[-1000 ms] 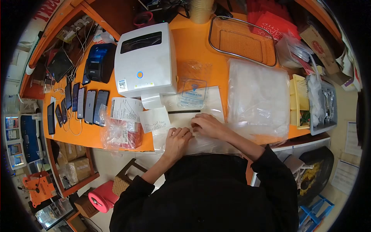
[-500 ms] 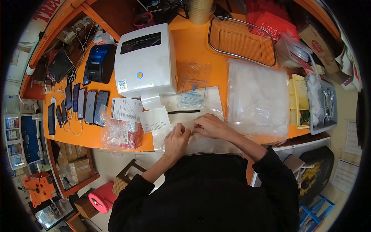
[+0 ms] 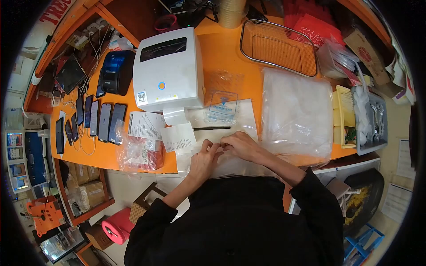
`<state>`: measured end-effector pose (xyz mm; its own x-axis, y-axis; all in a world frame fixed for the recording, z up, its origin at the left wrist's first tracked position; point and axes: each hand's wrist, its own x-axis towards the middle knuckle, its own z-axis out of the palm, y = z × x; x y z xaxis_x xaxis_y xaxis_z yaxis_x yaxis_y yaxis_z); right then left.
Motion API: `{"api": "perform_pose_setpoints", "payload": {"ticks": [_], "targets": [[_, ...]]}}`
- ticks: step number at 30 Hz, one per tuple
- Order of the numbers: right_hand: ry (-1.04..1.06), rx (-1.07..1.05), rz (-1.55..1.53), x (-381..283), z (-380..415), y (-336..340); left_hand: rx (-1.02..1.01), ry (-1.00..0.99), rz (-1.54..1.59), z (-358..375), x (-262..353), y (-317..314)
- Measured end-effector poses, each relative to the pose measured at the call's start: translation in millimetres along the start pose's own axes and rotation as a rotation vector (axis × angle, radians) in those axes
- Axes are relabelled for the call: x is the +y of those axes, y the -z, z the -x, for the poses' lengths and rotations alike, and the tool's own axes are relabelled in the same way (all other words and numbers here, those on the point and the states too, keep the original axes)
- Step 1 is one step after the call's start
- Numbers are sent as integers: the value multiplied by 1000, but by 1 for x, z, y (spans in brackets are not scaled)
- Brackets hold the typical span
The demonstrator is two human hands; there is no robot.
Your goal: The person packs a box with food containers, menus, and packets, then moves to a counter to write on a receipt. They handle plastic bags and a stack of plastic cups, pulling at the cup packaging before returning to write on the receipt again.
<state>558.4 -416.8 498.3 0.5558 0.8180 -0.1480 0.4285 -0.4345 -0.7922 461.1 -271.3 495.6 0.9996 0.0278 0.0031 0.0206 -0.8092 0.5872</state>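
Note:
Both hands meet at the desk's front edge, over a white sheet [image 3: 248, 128]. My left hand [image 3: 204, 160] has its fingers curled and pinched; my right hand [image 3: 239, 145] is pinched against it from the right. Whatever lies between the fingertips is too small to make out. Just beyond them a thin black stick [image 3: 212, 128] rests on the sheet. A clear plastic bag with blue print [image 3: 222, 108] lies farther up. Left of my left hand are a printed paper slip [image 3: 179, 137] and a red package in clear plastic [image 3: 146, 155].
A white label printer [image 3: 167, 71] stands behind the slip, with a black printer [image 3: 116, 73] and several phones [image 3: 105, 122] to its left. On the right are a stack of clear plastic bags [image 3: 297, 113], a wire basket [image 3: 279, 46], and yellow [image 3: 344, 115] and grey [image 3: 377, 122] bins.
Both hands stay in nearly the same place. The left fingers have shifted slightly in their pinch, and the view has moved a little.

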Motion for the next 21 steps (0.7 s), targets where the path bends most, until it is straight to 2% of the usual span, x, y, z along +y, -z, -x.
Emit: {"api": "perform_pose_setpoints", "payload": {"ticks": [5,7,11,14,16,21], "targets": [[26,-96,18,0,0,9,-17,10,-48,2,9,7],[-6,-74,-58,9,-3,5,190,-301,-194,-2,9,13],[53,13,-13,10,-3,-10,113,-307,-87,5,-2,4],[31,45,0,10,-4,-12,67,-215,-41,8,-8,-3],[29,4,-6,8,-2,-7,53,34,-24,5,-9,-6],[-14,-81,43,-7,2,8,45,-116,-199,4,-4,-2]]}}
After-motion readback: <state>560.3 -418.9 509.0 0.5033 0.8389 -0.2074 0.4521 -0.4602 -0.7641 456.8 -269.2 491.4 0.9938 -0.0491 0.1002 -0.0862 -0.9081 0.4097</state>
